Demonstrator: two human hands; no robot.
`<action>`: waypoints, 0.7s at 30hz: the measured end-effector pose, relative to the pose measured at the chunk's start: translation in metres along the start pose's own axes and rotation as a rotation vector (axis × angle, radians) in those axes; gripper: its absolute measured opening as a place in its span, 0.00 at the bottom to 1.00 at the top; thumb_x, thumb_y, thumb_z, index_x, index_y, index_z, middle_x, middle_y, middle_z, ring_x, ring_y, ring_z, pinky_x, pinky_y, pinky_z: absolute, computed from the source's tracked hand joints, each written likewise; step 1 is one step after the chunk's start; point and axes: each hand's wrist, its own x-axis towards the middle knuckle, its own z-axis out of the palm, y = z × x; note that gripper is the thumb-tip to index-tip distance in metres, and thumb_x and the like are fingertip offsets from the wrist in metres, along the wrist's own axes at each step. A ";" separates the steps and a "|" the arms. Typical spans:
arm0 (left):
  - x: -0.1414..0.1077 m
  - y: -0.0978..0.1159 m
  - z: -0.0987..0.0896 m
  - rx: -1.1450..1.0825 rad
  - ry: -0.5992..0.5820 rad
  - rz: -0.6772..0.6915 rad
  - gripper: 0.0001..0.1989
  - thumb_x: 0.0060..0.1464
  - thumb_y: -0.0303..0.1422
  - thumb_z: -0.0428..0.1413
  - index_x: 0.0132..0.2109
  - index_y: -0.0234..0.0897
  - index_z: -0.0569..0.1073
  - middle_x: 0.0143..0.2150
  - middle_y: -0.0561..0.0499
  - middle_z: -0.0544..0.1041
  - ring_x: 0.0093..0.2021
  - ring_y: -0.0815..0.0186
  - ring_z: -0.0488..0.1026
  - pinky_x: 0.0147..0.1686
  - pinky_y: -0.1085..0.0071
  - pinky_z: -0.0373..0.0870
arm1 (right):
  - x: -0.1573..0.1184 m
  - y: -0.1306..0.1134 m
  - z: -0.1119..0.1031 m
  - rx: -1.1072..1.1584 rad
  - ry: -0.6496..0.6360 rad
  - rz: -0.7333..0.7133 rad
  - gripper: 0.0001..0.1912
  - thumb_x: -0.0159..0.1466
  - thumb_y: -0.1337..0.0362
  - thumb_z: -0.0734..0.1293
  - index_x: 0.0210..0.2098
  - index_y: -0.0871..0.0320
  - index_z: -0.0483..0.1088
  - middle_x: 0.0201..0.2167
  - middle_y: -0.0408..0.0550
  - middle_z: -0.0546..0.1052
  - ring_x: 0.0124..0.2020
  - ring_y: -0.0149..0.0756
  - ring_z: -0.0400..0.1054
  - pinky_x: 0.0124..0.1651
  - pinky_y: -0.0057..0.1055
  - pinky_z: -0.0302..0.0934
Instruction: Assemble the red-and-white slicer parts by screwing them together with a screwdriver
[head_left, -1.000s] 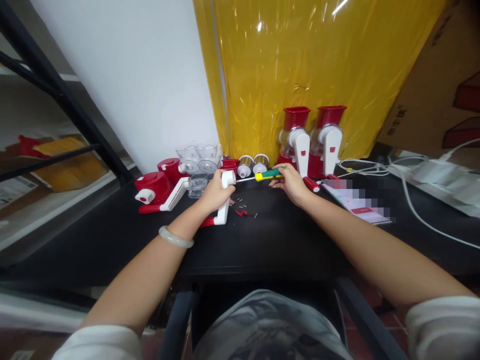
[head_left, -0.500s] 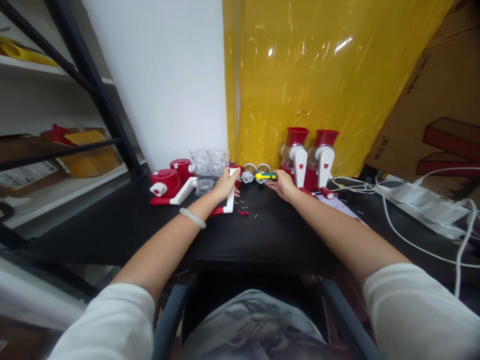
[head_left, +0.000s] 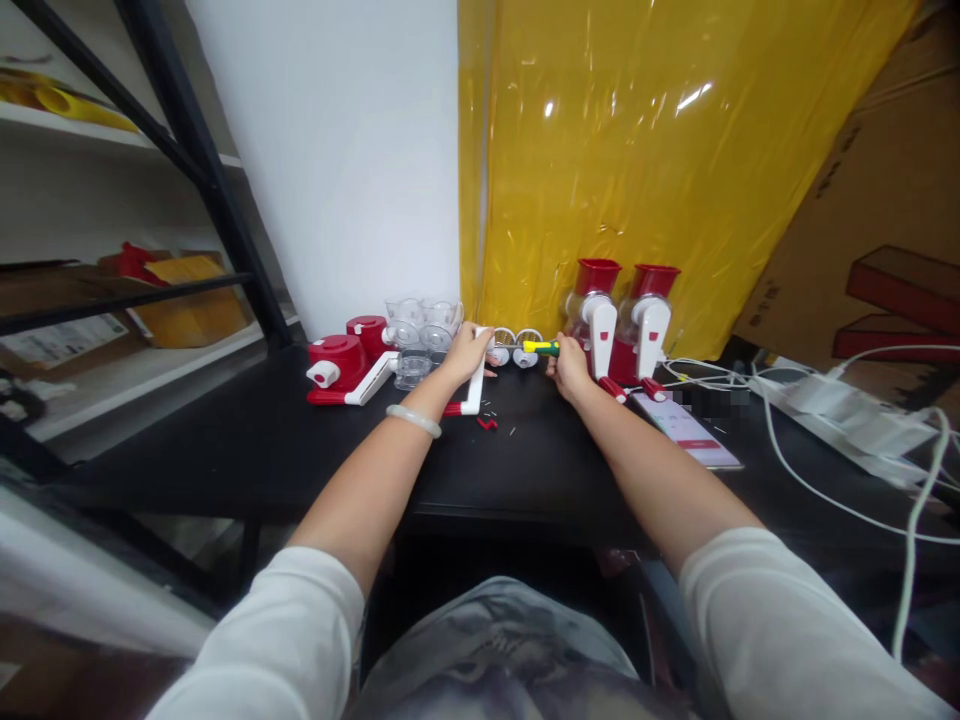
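Observation:
My left hand (head_left: 466,355) is closed around the upper end of a white crank handle (head_left: 475,385) with a red grip at its lower end. My right hand (head_left: 571,368) grips a yellow and green screwdriver (head_left: 541,348), held level with its shaft pointing left toward the crank's top. Whether the tip touches the crank is too small to tell. Below the hands, a small red piece (head_left: 487,425) and several little screws (head_left: 489,408) lie on the black table (head_left: 487,480). Behind the screwdriver sit grater drums (head_left: 528,350) with white rims.
Two red and white rotary graters (head_left: 598,310) stand at the back right. Red bases (head_left: 337,362) and clear plastic housings (head_left: 424,325) are at the back left. A phone (head_left: 690,430) lies at the right, near a power strip (head_left: 840,410) and white cables (head_left: 780,455).
Both hands, with the crank handle and screwdriver, sit slightly further right in view. The head view has shifted a little, and more of the phone shows.

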 end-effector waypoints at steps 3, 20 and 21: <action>-0.013 0.002 -0.002 -0.019 0.000 -0.021 0.11 0.59 0.39 0.51 0.43 0.39 0.59 0.37 0.50 0.72 0.24 0.67 0.75 0.24 0.65 0.76 | -0.003 0.004 -0.006 -0.062 -0.024 -0.015 0.13 0.66 0.53 0.59 0.31 0.55 0.60 0.12 0.34 0.62 0.10 0.24 0.56 0.13 0.20 0.51; -0.019 -0.017 0.004 0.008 0.012 -0.029 0.09 0.59 0.38 0.50 0.44 0.40 0.62 0.35 0.53 0.71 0.20 0.73 0.72 0.22 0.69 0.76 | -0.009 0.006 -0.009 -0.043 0.010 0.044 0.03 0.62 0.66 0.59 0.31 0.56 0.64 0.13 0.36 0.67 0.11 0.25 0.62 0.16 0.19 0.57; -0.018 -0.017 0.005 -0.001 0.014 -0.035 0.08 0.59 0.38 0.50 0.44 0.40 0.62 0.35 0.53 0.71 0.20 0.72 0.72 0.22 0.69 0.76 | -0.009 0.007 -0.009 -0.057 0.009 0.034 0.04 0.63 0.64 0.60 0.31 0.56 0.63 0.12 0.35 0.67 0.11 0.25 0.61 0.15 0.18 0.56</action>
